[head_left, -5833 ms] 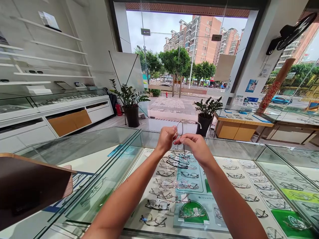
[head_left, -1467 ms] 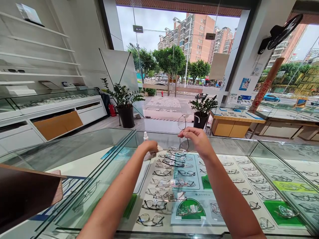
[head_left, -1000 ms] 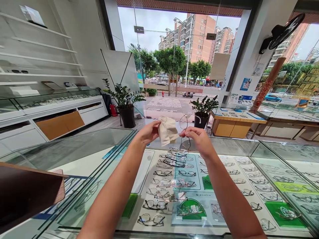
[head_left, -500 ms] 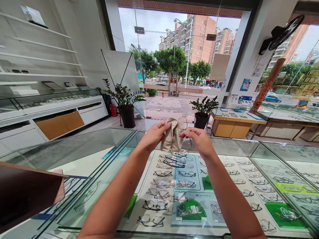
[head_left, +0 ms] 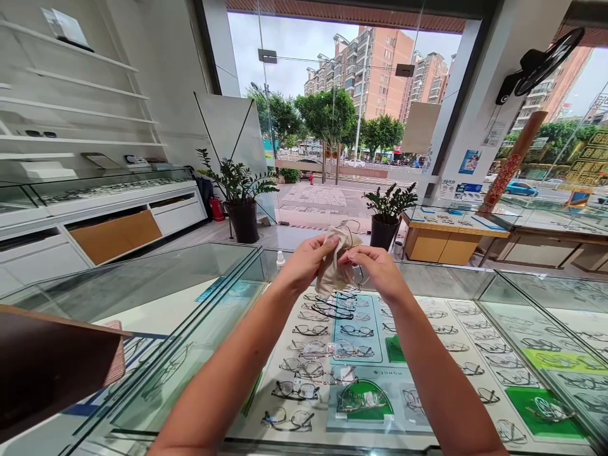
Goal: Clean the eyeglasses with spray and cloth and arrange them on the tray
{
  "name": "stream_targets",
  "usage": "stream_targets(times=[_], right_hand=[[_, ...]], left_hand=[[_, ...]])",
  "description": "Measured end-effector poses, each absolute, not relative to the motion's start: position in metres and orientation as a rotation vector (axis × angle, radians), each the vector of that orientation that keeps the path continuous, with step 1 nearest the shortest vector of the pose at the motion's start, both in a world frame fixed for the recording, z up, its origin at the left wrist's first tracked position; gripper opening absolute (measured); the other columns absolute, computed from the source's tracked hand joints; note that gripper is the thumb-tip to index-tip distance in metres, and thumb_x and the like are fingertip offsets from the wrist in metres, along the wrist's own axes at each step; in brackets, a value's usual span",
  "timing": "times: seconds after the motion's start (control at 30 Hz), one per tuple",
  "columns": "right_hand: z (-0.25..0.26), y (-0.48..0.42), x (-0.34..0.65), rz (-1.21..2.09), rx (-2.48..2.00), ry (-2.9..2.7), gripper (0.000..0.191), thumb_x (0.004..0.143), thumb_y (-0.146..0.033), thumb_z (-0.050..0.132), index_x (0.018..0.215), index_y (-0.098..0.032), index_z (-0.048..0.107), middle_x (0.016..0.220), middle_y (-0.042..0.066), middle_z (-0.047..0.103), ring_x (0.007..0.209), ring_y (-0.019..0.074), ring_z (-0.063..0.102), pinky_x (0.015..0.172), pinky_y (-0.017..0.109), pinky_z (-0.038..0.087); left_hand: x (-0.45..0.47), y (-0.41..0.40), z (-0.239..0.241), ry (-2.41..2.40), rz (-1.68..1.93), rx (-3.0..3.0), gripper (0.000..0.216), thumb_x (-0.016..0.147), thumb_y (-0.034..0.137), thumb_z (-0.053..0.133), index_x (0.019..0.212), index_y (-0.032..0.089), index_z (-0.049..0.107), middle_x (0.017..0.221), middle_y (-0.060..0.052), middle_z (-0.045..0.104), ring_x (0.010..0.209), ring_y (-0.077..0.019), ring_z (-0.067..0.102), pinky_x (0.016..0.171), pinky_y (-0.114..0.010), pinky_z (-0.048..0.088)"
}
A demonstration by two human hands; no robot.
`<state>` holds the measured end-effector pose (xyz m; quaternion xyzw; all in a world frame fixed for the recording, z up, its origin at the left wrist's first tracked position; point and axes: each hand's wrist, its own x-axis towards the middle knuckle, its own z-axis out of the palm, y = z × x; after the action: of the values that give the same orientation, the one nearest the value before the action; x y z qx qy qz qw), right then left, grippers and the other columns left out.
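Note:
Above the glass display counter, my left hand [head_left: 317,258] pinches a beige cleaning cloth [head_left: 330,278] that hangs down in folds. Close on its right, my right hand [head_left: 373,263] has its fingers closed on a pair of thin-framed eyeglasses [head_left: 361,277]. The cloth lies against the glasses and covers part of them; a rim shows above the cloth and another part hangs below my right fingers. Beneath both hands, rows of eyeglasses [head_left: 310,330] lie inside the counter.
The glass counter [head_left: 237,278] spans the front. A small white bottle [head_left: 280,259] stands behind my left wrist. A dark brown panel [head_left: 57,373] juts in at lower left. Potted plants [head_left: 243,218] flank the glass doorway, and a wall fan [head_left: 536,69] hangs at upper right.
My left hand has moved right with the cloth, which now overlaps the glasses more. The white bottle, hidden before, shows behind my left wrist.

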<state>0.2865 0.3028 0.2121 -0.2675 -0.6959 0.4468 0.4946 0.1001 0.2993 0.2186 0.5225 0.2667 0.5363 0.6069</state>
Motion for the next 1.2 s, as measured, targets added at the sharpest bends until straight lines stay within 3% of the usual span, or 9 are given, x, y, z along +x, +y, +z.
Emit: stream_targets(times=[0.13,0.33,0.6,0.7,0.83,0.93,1.07,1.13,1.2], right_hand=[[0.211,0.302,0.284,1.120,-0.633,-1.696,0.027,0.088,-0.043,0.070,0.085,-0.024,0.088,0.089,0.004,0.079,0.090,0.0209,0.065,0.090,0.036,0.048],[0.209,0.303,0.281,1.133,-0.622,-1.685,0.027,0.087,-0.046,0.072,0.085,-0.024,0.088,0.090,0.005,0.080,0.093,0.0218,0.068,0.092,0.036,0.050],[0.205,0.300,0.275,1.130,-0.609,-1.712,0.027,0.089,-0.045,0.072,0.083,-0.024,0.087,0.092,0.005,0.082,0.098,0.0241,0.070,0.099,0.039,0.050],[0.208,0.300,0.279,1.073,-0.629,-1.699,0.026,0.089,-0.044,0.071,0.083,-0.024,0.087,0.093,0.005,0.082,0.097,0.0235,0.069,0.098,0.039,0.049],[0.208,0.301,0.279,1.107,-0.626,-1.664,0.026,0.087,-0.045,0.072,0.084,-0.024,0.088,0.093,0.005,0.083,0.099,0.0242,0.070,0.099,0.039,0.049],[0.205,0.300,0.274,1.170,-0.601,-1.697,0.030,0.086,-0.050,0.075,0.086,-0.023,0.089,0.092,0.006,0.082,0.101,0.0254,0.070,0.102,0.041,0.049],[0.205,0.293,0.269,1.173,-0.569,-1.746,0.033,0.088,-0.054,0.076,0.088,-0.023,0.090,0.091,0.006,0.082,0.100,0.0262,0.071,0.105,0.043,0.048],[0.208,0.291,0.271,1.159,-0.567,-1.732,0.031,0.089,-0.052,0.076,0.088,-0.024,0.090,0.092,0.006,0.082,0.099,0.0256,0.070,0.104,0.042,0.049],[0.212,0.289,0.274,1.150,-0.573,-1.697,0.029,0.089,-0.050,0.075,0.086,-0.025,0.090,0.092,0.006,0.082,0.099,0.0252,0.070,0.103,0.042,0.049]], left_hand=[[0.104,0.299,0.217,0.592,1.259,1.131,0.054,0.070,0.058,0.097,0.086,0.012,0.072,0.071,-0.003,0.071,0.061,-0.0142,0.066,0.066,-0.027,0.058],[0.104,0.297,0.218,0.553,1.257,1.111,0.053,0.063,0.039,0.104,0.098,0.011,0.075,0.085,-0.006,0.077,0.071,-0.0159,0.069,0.073,-0.029,0.059],[0.114,0.298,0.213,0.598,1.494,1.180,0.053,0.074,0.060,0.095,0.080,0.015,0.067,0.063,0.003,0.060,0.056,-0.0079,0.051,0.056,-0.020,0.042],[0.105,0.296,0.219,0.573,1.396,1.191,0.052,0.074,0.059,0.095,0.084,0.014,0.070,0.070,0.000,0.067,0.061,-0.0104,0.058,0.061,-0.022,0.049],[0.104,0.292,0.223,0.530,1.344,1.212,0.058,0.067,0.042,0.102,0.110,0.016,0.074,0.091,-0.004,0.076,0.075,-0.0154,0.069,0.074,-0.027,0.058],[0.111,0.293,0.219,0.551,1.455,1.216,0.055,0.065,0.046,0.103,0.098,0.016,0.072,0.080,-0.001,0.073,0.063,-0.0105,0.062,0.063,-0.022,0.051],[0.109,0.297,0.217,0.584,1.513,1.222,0.060,0.075,0.070,0.090,0.078,0.015,0.066,0.056,0.003,0.059,0.047,-0.0073,0.048,0.048,-0.021,0.037],[0.103,0.296,0.221,0.577,1.441,1.225,0.060,0.075,0.070,0.089,0.079,0.014,0.068,0.058,0.001,0.061,0.049,-0.0088,0.052,0.050,-0.021,0.040],[0.097,0.294,0.224,0.558,1.343,1.223,0.055,0.072,0.059,0.096,0.091,0.013,0.073,0.071,-0.002,0.070,0.058,-0.0116,0.061,0.058,-0.023,0.049]])
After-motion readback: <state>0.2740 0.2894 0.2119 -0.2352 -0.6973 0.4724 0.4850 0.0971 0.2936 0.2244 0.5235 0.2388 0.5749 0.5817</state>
